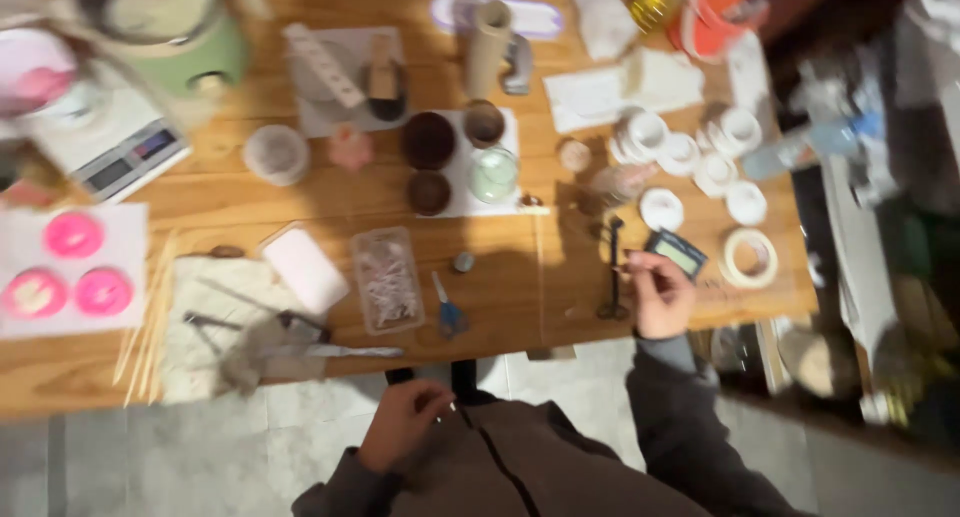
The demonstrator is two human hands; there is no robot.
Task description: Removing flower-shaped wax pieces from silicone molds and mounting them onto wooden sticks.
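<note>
My right hand (657, 295) hovers over the right end of the wooden table (500, 307), its fingertips pinched together just right of a long black metal tool (612, 269) that lies on the wood. Blur hides whether the fingers grip anything. A small dark rectangular device (676, 251) lies just beyond that hand, and a roll of tape (750, 258) sits to its right. My left hand (403, 424) is pulled back off the table against my dark jacket (520, 457), with its fingers curled in.
Small blue scissors (449, 312) and a clear box (387, 280) lie near the front edge. Brown bowls (429, 142), white jars (680, 152), a scale (110, 142), pink discs on paper (72, 267) and wooden sticks (150, 322) crowd the table. Tiled floor lies below.
</note>
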